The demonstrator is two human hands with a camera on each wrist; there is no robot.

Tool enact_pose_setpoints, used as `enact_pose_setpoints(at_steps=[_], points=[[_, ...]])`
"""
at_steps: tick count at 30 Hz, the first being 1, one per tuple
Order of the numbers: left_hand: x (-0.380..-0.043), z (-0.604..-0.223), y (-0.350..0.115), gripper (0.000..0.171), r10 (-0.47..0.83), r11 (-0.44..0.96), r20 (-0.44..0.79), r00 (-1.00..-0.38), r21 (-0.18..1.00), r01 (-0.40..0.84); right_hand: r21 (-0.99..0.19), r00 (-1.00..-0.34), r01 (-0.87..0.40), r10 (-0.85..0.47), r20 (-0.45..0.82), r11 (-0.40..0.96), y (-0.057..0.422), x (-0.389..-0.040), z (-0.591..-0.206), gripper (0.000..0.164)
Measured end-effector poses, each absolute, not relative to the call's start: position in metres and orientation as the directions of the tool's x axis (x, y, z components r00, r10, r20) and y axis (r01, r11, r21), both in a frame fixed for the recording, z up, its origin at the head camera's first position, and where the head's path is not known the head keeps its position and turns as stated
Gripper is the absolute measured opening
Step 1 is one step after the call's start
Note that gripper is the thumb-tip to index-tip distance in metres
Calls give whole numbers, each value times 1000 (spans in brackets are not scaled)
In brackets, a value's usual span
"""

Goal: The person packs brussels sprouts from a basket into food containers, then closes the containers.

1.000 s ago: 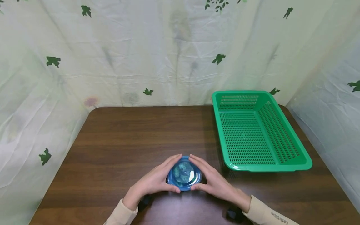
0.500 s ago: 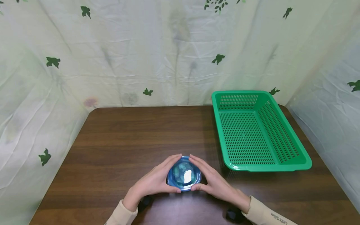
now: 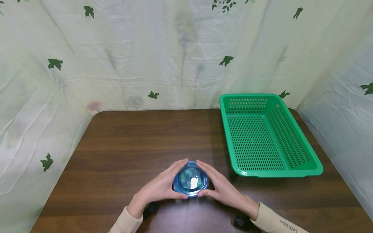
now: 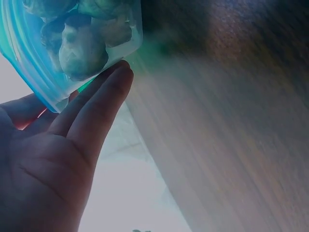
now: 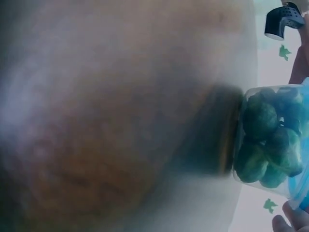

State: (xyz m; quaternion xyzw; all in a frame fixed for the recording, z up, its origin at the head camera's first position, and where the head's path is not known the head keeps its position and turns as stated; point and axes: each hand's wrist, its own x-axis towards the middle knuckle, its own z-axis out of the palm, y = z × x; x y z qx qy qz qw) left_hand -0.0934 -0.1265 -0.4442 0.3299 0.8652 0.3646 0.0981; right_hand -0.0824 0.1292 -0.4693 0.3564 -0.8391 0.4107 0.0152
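Between my two hands is a small clear container with a blue lid point(image 3: 190, 179), kept level at the near middle of the table. Round green vegetables that look like Brussels sprouts point(image 5: 282, 150) fill it, seen through its clear side in the right wrist view. My left hand point(image 3: 160, 186) grips the left side, thumb at the near edge and fingers at the far edge. On the right side my right hand point(image 3: 220, 186) holds it the same way. The left wrist view has the left fingers point(image 4: 104, 104) against the container's lower side. Whether its base touches the table is hidden in the head view.
A green perforated plastic basket point(image 3: 254, 139) stands at the back right of the brown wooden table point(image 3: 140, 142). Pale curtains point(image 3: 131, 58) with green leaf prints hang behind and beside the table. A dark wrist camera point(image 3: 243, 222) is on the right wrist.
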Motion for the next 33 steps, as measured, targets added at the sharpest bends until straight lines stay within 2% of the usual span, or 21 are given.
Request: enact_pose_setpoints(at_steps=[7,14,20,33], points=[[-92,-446,-129,109,631,529,35,-775,711,463,-696,-767,-573,-582,269,433,130,-84,-465,98],[-93,-448,-130,107,632,519,67,-772,703,486,-746,-803,-487,-569,177,454,131,-84,-465,98],[-94,-447,-129,106,623,515,91,-777,700,495,-740,-810,-482,-560,174,469,129,-84,-466,98],[-92,-446,-129,106,619,526,47,-784,716,459,-753,-814,-468,-558,163,462,129,-84,-466,98]])
